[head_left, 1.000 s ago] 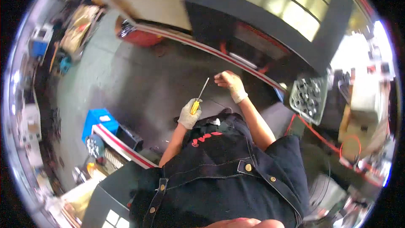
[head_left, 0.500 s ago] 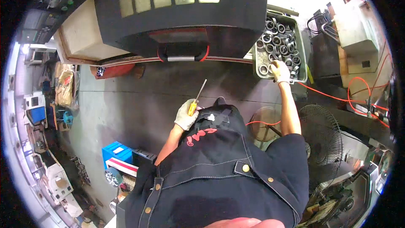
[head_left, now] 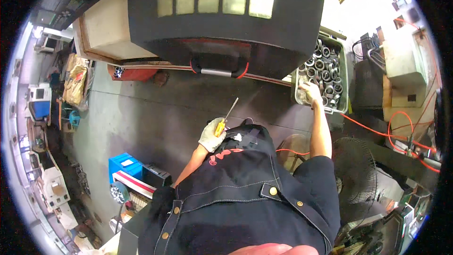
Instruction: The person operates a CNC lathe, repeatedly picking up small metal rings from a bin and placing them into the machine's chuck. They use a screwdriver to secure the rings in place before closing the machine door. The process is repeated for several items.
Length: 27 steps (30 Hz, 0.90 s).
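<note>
My left hand (head_left: 212,134), in a pale work glove, is closed around the yellow handle of a screwdriver (head_left: 220,127). Its metal shaft points up and away over the floor. My right hand (head_left: 310,93), also gloved, reaches into the near left corner of a grey-green plastic bin (head_left: 345,75). The fingers are bent down and drawn together; what they hold, if anything, is hidden. Beyond that hand, many metal rings (head_left: 325,75) lie heaped in the bin.
A dark machine door with a handle (head_left: 216,72) stands ahead, left of the bin. A fan (head_left: 356,170) and an orange hose (head_left: 363,122) are at my right. A blue box (head_left: 125,166) stands at the lower left, and a red object (head_left: 137,74) lies under the machine.
My right hand has shifted from over the rings toward the bin's near left corner. The whole view has swung a little; my left hand still holds the screwdriver.
</note>
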Each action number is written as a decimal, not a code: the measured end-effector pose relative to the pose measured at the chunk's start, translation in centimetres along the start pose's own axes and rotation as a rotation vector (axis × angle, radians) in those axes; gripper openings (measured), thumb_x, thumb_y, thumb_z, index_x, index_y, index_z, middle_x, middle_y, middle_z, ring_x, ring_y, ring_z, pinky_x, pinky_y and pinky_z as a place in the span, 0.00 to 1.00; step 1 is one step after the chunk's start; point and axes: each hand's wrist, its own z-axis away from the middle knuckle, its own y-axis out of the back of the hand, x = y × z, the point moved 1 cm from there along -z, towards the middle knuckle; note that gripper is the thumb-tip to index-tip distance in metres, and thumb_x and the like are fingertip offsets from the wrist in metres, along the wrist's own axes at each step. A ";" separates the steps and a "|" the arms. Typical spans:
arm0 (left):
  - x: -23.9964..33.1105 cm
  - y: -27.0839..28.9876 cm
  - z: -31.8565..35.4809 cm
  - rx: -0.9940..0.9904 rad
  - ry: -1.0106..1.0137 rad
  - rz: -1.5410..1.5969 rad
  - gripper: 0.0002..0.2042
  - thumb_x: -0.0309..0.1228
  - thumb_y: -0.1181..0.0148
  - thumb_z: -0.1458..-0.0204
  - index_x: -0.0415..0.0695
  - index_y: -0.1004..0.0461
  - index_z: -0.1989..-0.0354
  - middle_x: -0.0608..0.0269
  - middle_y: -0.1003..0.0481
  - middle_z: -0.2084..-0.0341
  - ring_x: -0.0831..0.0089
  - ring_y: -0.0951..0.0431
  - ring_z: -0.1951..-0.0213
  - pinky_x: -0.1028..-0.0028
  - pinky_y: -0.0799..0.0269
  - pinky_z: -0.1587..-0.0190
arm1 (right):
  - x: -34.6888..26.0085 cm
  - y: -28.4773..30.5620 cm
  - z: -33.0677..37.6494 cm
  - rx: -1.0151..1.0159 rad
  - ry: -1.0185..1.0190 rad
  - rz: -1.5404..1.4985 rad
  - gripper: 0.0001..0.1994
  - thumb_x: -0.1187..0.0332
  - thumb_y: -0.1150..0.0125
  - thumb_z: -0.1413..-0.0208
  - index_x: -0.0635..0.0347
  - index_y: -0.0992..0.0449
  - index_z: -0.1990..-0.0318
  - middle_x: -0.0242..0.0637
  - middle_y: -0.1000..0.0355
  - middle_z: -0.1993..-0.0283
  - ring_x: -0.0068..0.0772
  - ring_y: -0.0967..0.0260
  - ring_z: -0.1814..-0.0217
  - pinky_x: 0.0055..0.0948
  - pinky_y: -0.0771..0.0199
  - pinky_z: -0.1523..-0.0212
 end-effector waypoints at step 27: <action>-5.5 6.8 9.2 0.016 0.403 -0.157 0.14 0.33 0.46 0.57 0.45 0.28 0.60 0.49 0.25 0.68 0.49 0.25 0.63 0.61 0.29 0.60 | -15.8 -37.6 4.1 -0.806 -0.656 -1.077 0.13 0.59 0.38 0.48 0.58 0.27 0.62 0.41 0.26 0.62 0.39 0.27 0.61 0.40 0.23 0.63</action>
